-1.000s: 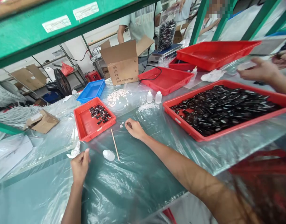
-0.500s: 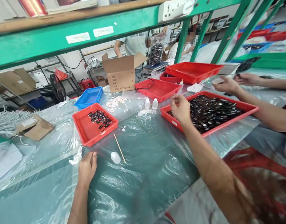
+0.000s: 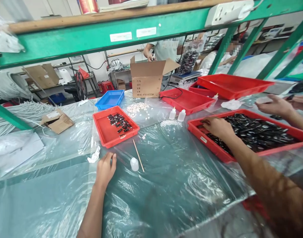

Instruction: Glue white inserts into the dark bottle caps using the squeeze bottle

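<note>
My right hand (image 3: 218, 127) reaches into the large red tray (image 3: 206, 140) at the right, fingers curled down among its many small black parts (image 3: 255, 132); whatever it grips is hidden. My left hand (image 3: 105, 169) rests on the plastic-covered table with fingers curled, beside a small white dropper bottle (image 3: 134, 164) and a thin wooden stick (image 3: 138, 159). Just beyond lies a smaller red tray (image 3: 105, 132) with a little heap of black parts (image 3: 119, 121).
Another person's hands (image 3: 277, 105) work at the far right. Two white bottles (image 3: 177, 114), a pile of small white pieces (image 3: 138, 107), a blue tray (image 3: 109, 99), more red trays (image 3: 188, 100), an open carton (image 3: 148, 79) and a crumpled tissue (image 3: 93, 155) surround them. A green shelf beam (image 3: 92, 33) hangs overhead.
My right hand left the small white pieces at the table's middle, swung right and came down into the large red tray. My left hand stayed in place.
</note>
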`<action>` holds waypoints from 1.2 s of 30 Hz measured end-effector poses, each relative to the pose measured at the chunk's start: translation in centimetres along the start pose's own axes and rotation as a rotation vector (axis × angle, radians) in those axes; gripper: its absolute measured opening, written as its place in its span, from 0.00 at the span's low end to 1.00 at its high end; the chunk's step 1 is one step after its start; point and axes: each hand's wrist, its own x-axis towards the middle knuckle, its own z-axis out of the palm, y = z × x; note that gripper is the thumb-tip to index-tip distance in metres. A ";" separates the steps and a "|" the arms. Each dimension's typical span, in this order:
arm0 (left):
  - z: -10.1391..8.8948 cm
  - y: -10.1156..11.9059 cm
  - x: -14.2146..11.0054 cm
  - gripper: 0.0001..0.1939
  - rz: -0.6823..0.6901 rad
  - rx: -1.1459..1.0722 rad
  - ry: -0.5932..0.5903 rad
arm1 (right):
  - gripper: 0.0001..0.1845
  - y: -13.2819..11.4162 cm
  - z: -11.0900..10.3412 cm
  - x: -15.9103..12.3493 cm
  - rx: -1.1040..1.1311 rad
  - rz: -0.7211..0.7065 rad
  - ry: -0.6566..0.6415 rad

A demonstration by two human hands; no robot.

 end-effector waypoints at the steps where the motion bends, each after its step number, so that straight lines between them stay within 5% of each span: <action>1: -0.3 0.4 0.0 0.12 -0.002 -0.017 0.016 | 0.04 -1.0 -0.3 -0.9 0.024 -0.026 -0.031; 4: -1.2 2.1 -0.5 0.08 0.007 -0.080 0.071 | 0.09 -6.0 -0.6 -6.1 0.234 -0.181 -0.172; 9: -2.1 6.6 -2.5 0.21 0.106 -0.214 0.123 | 0.05 -17.2 0.4 -17.5 0.837 -0.726 -0.568; 13: -2.1 8.9 -3.7 0.21 0.105 -0.300 0.215 | 0.04 -21.4 2.0 -21.2 0.842 -0.801 -0.645; 19: -2.1 8.5 -2.9 0.14 -0.007 -0.356 0.280 | 0.07 -19.0 4.0 -18.5 0.818 -0.806 -0.749; 24: -1.6 7.0 -1.9 0.10 -0.080 -0.352 0.269 | 0.14 -14.9 7.6 -15.7 0.721 -0.639 -0.714; 29: -0.7 6.0 -1.6 0.10 -0.128 -0.328 0.191 | 0.24 -14.5 11.3 -18.0 0.743 -0.602 -0.914; 36: 0.0 5.9 -1.8 0.11 -0.083 -0.305 0.145 | 0.13 -15.8 9.7 -19.8 0.993 -0.398 -0.920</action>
